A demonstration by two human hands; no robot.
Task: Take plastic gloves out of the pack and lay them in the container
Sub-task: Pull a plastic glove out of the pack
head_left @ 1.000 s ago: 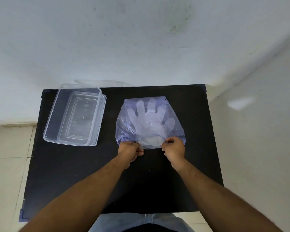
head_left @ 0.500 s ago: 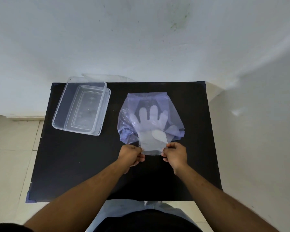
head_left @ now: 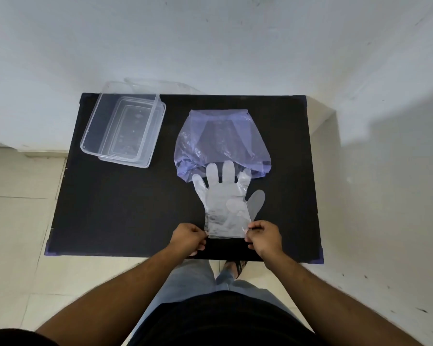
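Clear gloves (head_left: 224,201), translucent purple pack (head_left: 221,141), clear container (head_left: 123,126), black table (head_left: 125,208)

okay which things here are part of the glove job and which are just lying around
Part of the job: plastic gloves, pinched at the cuff by left hand and right hand; purple pack; clear container.

Just lying about: clear plastic piece behind the black table.

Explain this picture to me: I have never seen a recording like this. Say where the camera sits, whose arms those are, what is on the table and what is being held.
There is no machine here. A person wears the camera on their head, so it looks down at their own arms. The left hand and right hand pinch the cuff of clear plastic gloves, whose fingertips reach the mouth of a bluish pack. All lie on a black table. A clear, empty container stands at the far left.
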